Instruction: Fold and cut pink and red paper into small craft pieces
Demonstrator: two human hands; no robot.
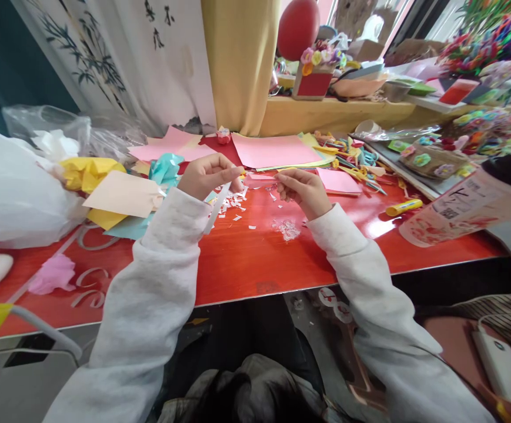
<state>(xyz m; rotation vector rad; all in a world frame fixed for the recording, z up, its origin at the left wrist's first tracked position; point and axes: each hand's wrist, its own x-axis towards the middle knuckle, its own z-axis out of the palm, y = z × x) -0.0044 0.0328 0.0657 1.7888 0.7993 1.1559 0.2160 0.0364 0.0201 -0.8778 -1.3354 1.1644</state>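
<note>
My left hand [209, 175] is closed in a pinch above the red table [237, 264]. From it a narrow white paper strip [217, 208] hangs down along the wrist. To the right, my right hand [303, 191] is also closed, thumb and fingertips together. Whatever it holds, if anything, is too small to make out. The two hands are apart, at about the same height. Between and behind them lie white paper scraps [233, 201]. A small pile of whitish, clear bits [287, 230] lies below the right hand.
Pink paper sheets [273, 151] lie at the back, beside a cluster of scissors and small tools [361, 161]. At the right stand a printed cup [453, 205] and a yellow tube [404, 207]. Crumpled paper [92, 173] and a white plastic bag [21, 188] fill the left.
</note>
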